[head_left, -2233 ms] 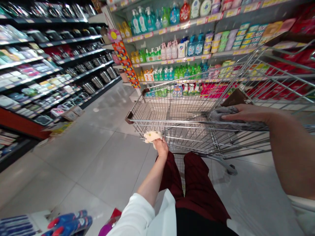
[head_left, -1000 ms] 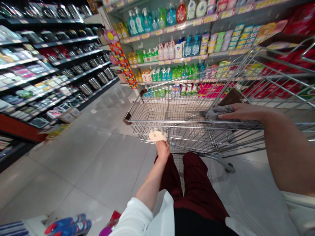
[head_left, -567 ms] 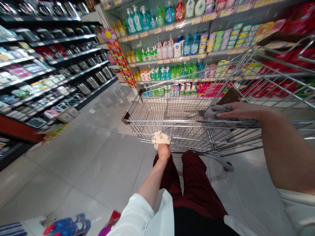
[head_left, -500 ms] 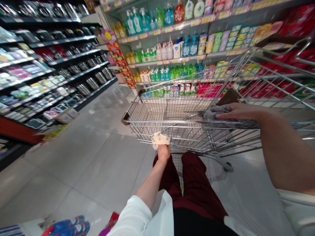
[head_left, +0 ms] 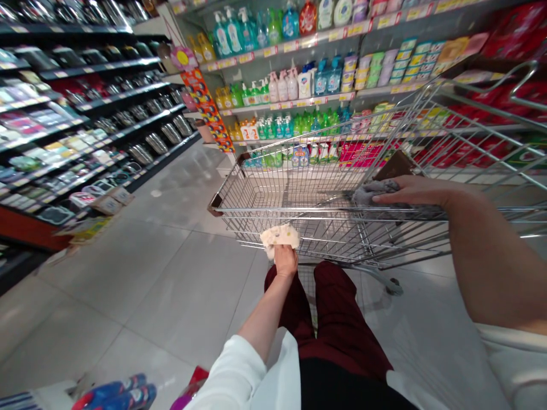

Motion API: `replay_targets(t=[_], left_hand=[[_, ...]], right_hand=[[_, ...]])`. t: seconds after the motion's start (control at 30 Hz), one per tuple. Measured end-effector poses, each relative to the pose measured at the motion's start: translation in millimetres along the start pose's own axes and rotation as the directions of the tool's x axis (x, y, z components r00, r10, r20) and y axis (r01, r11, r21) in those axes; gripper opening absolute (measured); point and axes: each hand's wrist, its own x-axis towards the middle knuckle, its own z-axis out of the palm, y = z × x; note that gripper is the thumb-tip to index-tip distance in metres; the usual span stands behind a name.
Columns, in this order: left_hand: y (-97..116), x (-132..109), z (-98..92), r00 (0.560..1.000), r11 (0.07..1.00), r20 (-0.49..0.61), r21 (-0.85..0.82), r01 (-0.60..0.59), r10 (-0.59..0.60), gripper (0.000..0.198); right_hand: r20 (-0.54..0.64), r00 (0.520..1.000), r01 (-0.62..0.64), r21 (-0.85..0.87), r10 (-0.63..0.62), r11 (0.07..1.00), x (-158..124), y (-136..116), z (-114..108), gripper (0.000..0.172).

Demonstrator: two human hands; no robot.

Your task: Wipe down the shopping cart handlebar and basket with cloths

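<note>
A wire shopping cart stands in front of my legs, its basket reaching to the left. My left hand is closed on a cream cloth with pale spots, held against the outside of the cart's near side wires. Over the cart's near top rail, further right, my right hand grips a grey cloth, which bunches out past the fingers. A brown panel sits in the cart just beyond that hand.
Shelves of pump bottles run along the far side of the cart. Pots and packaged goods fill the dark shelving at the left. A grey tiled floor lies between. Blue bottles show at the lower left.
The cream cloth has spread wider and shifted slightly up along the cart's side under my left hand. My right hand stays on the rail with the grey cloth; the view has moved slightly.
</note>
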Motion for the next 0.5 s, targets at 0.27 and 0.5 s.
replay_targets(t=[0.27,0.5], left_hand=[[5,-4,-9.8,0.998,0.997,-0.066,-0.074,0.006,-0.011,0.051],[18,7,-12.6,0.983,0.984,-0.121,-0.092,-0.152,0.14,0.05]], right_hand=[[0.038,0.998,-0.057,-0.016,0.058,0.998,-1,-3,0,0.073],[0.016,0.998,-0.061,-0.008,0.061,0.998,-1,-2,0,0.07]])
